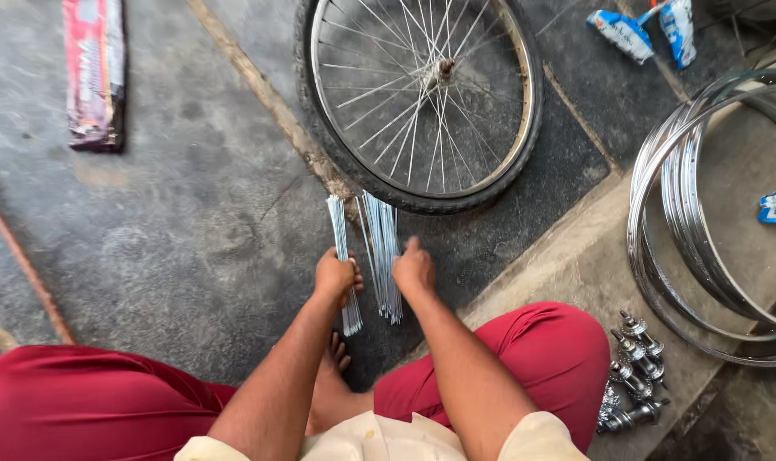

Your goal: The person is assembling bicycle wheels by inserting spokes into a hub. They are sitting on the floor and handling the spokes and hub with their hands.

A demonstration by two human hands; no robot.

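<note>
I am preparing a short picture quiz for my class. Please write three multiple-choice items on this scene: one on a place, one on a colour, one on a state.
1. Where do the metal hubs lie?
A. beside the right knee
B. inside the wheel
C. on the red packet

2. What colour are the trousers?
A. blue
B. red
C. black

3. What is the left hand doing?
A. lying flat on the floor
B. gripping a bundle of spokes
C. holding a tyre

Answers: 1 A, they lie by the right knee on the stone ledge; 2 B, both legs are red; 3 B, its fingers close around the left spoke bundle.
</note>
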